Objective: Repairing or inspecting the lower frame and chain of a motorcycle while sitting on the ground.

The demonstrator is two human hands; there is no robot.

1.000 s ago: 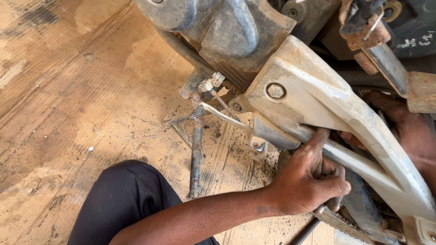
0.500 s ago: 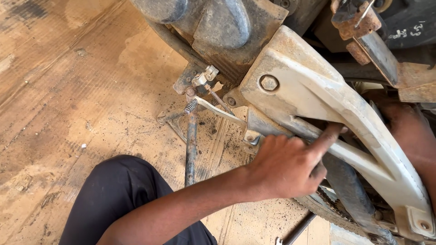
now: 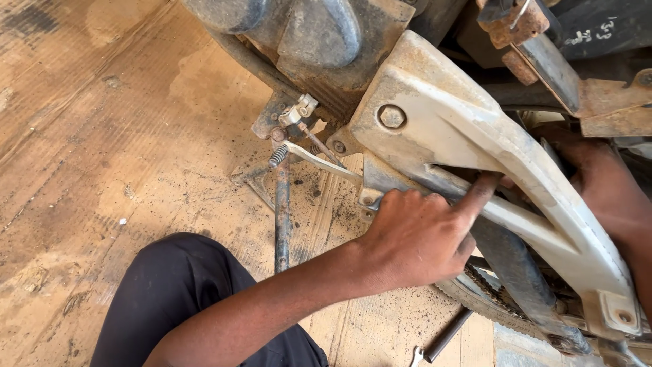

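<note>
Left hand (image 3: 418,238) curling loosely, gripping nothing, index finger stretching up-right, tip pressing into slot of white chain cover (image 3: 475,143) just above. Right hand (image 3: 604,187) reaching behind cover, grip hidden, cannot tell.

Two hands in view: left hand (image 3: 418,234) and right hand (image 3: 601,183). One dusty white chain cover (image 3: 475,143), with one hex bolt (image 3: 392,117) and one slot-shaped opening (image 3: 468,178). One drive chain (image 3: 485,299). One rusty side stand (image 3: 282,211), one coil spring (image 3: 278,156). One spanner (image 3: 445,336) on one wooden floor (image 3: 102,136). One dark-trousered knee (image 3: 183,285). Two rusty brackets at top right.
</note>
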